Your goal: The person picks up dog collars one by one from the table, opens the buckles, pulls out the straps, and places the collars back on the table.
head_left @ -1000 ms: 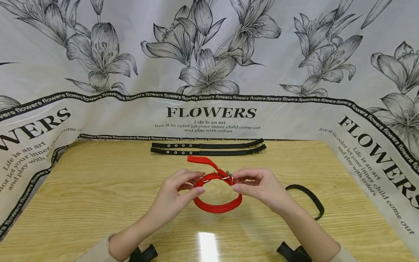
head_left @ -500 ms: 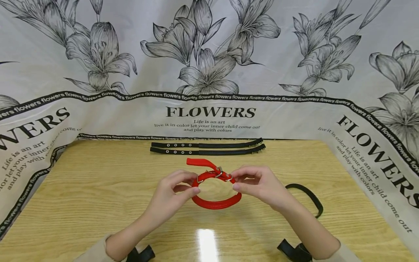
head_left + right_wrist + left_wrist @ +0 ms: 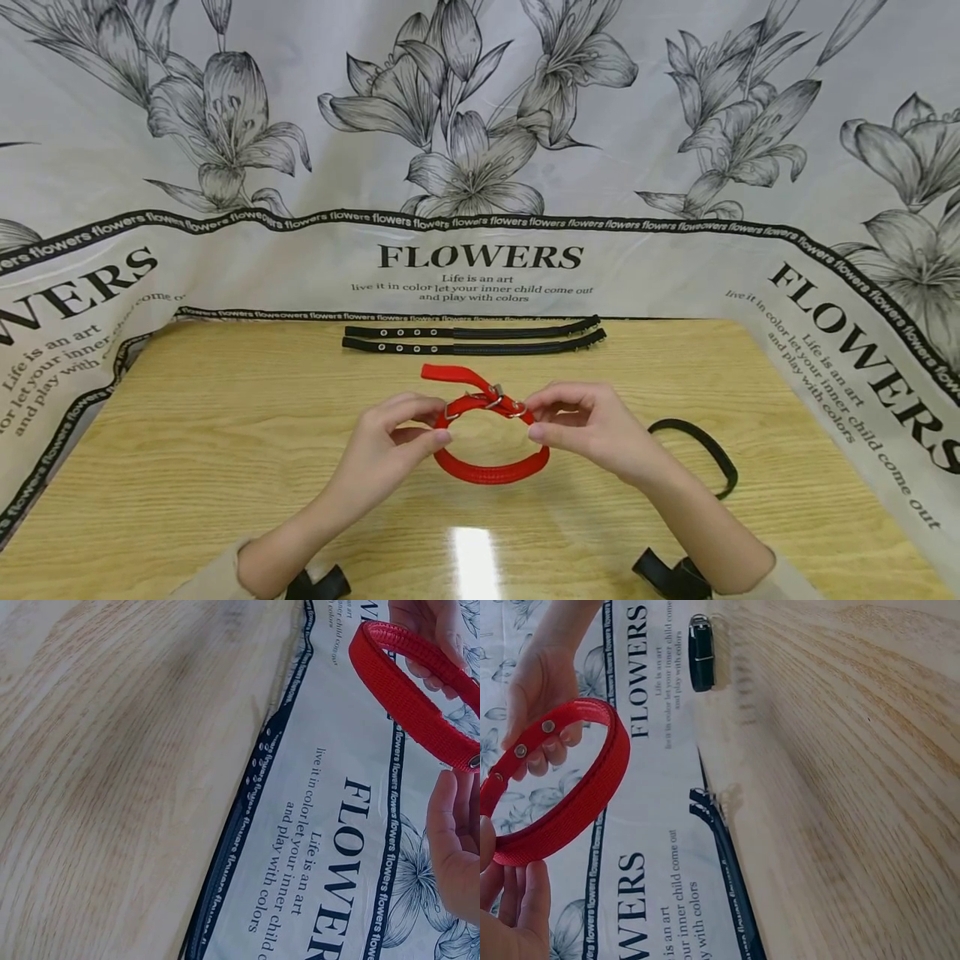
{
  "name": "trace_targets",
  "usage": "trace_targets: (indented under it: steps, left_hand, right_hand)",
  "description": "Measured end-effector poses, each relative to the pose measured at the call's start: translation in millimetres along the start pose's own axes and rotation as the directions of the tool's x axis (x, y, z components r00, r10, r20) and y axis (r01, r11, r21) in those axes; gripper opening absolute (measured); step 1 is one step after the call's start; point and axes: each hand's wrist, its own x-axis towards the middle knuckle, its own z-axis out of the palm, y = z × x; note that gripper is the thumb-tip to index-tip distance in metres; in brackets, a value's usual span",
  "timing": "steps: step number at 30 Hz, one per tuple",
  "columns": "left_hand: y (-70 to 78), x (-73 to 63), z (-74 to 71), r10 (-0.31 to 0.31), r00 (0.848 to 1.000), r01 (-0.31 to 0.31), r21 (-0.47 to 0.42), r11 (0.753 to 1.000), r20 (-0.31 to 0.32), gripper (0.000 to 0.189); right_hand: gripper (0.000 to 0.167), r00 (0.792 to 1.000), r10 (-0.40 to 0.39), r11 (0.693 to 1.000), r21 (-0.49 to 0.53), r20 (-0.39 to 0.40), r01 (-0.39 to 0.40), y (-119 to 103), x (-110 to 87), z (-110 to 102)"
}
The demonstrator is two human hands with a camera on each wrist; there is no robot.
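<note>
Both hands hold a red collar [image 3: 491, 475] that is looped into a ring above the table. My left hand [image 3: 393, 437] pinches its left side between thumb and fingers, close to a metal ring. On the opposite side my right hand [image 3: 585, 425] pinches the collar near another metal ring. The strap passes through a metal buckle [image 3: 496, 395] at the far side of the loop, and its loose end [image 3: 446, 372] points left. In the left wrist view, metal-rimmed holes show on the red collar [image 3: 604, 795]. The right wrist view shows the padded red band [image 3: 397, 697].
Two black collars [image 3: 510, 334] with metal eyelets lie straight, side by side, along the back of the wooden table [image 3: 225, 467]. A looped black collar [image 3: 705, 450] rests by my right forearm. A flower-printed white cloth [image 3: 480, 275] hangs behind and along both sides.
The red collar has shifted slightly left and its loop has been turned so that the buckle sits nearer the middle, between the hands. Both hands keep their pinch on it.
</note>
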Motion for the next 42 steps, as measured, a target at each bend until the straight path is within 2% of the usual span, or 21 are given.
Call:
trace_targets:
  steps: [4, 10, 18, 29, 35, 42]
  left_hand:
    - [-1.6, -1.1, -1.0, -0.009, 1.0, 0.009, -0.009, 1.0, -0.007, 0.024]
    - [-4.9, -2.0, -4.0, -0.047, 0.997, 0.044, -0.058, 0.997, -0.054, 0.024]
    - [-5.2, -3.1, -5.7, -0.107, 0.991, 0.099, -0.092, 0.991, -0.083, 0.027]
    - [-6.4, -3.1, -4.0, -0.088, 0.994, 0.083, -0.075, 0.994, -0.068, 0.026]
    - [-4.0, -5.3, 1.1, -0.055, 0.998, 0.052, -0.079, 0.995, -0.031, 0.026]
    - [-2.4, -3.5, 1.0, -0.029, 0.999, 0.027, -0.07, 0.997, -0.031, 0.027]
  right_hand:
    - [0.024, 1.0, -0.027, 1.0, -0.01, 0.009, 0.027, 1.0, -0.7, 0.2]
    - [0.021, 0.998, -0.062, 0.998, -0.026, 0.01, 0.062, 2.8, -1.3, -0.4]
    - [0.024, 0.999, -0.042, 0.999, -0.022, 0.022, 0.042, 6.0, -3.1, -1.2]
    - [0.028, 1.0, -0.007, 0.999, -0.031, 0.028, 0.008, 3.5, -0.2, -0.3]
    - [0.026, 1.0, 0.031, 0.998, -0.051, 0.004, -0.031, -3.3, 6.6, 4.5]
    - [0.026, 0.999, 0.037, 0.999, -0.029, -0.018, -0.037, -6.6, 10.0, 5.2]
